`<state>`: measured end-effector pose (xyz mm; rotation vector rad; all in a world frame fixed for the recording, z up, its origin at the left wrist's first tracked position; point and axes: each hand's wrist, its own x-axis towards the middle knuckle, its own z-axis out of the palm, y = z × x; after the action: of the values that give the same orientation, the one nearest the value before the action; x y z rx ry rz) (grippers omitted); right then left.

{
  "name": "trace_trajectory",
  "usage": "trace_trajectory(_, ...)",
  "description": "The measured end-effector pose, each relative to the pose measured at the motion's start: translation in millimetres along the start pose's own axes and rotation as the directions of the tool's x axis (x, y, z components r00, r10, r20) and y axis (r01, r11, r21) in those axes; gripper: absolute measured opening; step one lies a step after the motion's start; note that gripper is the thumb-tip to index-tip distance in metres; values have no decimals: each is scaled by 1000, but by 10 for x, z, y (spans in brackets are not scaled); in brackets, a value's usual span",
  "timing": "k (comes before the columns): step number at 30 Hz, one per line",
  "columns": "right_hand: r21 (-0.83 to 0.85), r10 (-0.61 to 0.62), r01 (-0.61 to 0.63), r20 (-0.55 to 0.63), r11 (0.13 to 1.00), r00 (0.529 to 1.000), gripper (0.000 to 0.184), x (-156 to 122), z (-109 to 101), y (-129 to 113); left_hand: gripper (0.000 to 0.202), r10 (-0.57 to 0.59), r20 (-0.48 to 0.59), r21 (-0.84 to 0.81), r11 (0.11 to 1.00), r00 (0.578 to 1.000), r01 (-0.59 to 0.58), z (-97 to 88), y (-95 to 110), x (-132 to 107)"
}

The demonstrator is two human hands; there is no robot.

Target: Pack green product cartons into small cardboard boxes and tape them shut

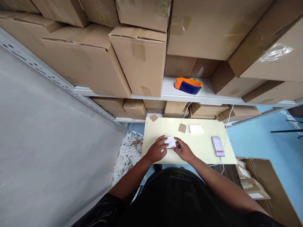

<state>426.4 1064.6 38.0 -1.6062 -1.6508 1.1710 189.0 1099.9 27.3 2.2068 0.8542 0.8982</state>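
Observation:
Over the front part of a pale yellow table [163, 157], both hands are on a small white flat piece [170, 142] with reddish handwriting; a bit of green shows at its left edge. My left hand [157, 148] grips its left side with curled fingers. My right hand [184, 150] pinches its right side. Whether the piece is a card, a label pad or a small box cannot be made out. Beyond it lie a brown cardboard square [182, 128] and a white box [196, 129]. Another cardboard piece [153, 118] rests at the far left edge.
A phone [217, 146] with a white cable lies at the table's right. Shelves of cardboard boxes [142, 63] rise behind, holding an orange and blue tape dispenser [188, 86]. White paper strips [127, 154] are heaped at left. An open carton [272, 183] holds packages at right.

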Motion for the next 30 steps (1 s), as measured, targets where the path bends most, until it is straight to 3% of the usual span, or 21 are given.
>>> trace_trajectory(4,23,33,-32,-18,999,999,42,34,33,-5,23,-5,-11,-1,1000,1000,5,53,-2,-10)
trace_trajectory(9,-16,87,-88,-37,996,996,41,118,85,-23,23,-32,-39,19,999,999,33,133,36,-37)
trace_trajectory(11,30,89,-89,-16,996,996,41,105,93,-15,33,-104,-65,2,995,992,104,171,63,-84)
trace_trajectory(14,92,91,-92,12,992,996,42,25,101,27,64,-251,-95,-56,968,963,246,233,87,-177)
trace_trajectory(18,98,101,-102,17,990,995,37,-57,102,59,78,-338,-22,-122,935,941,333,285,62,-251)
trace_trajectory(24,34,65,-67,51,997,997,30,-2,77,-10,56,-275,0,-65,959,961,274,278,4,-252)
trace_trajectory(30,183,94,-107,81,977,992,30,-20,22,17,33,-219,-42,14,975,975,220,273,47,-286)
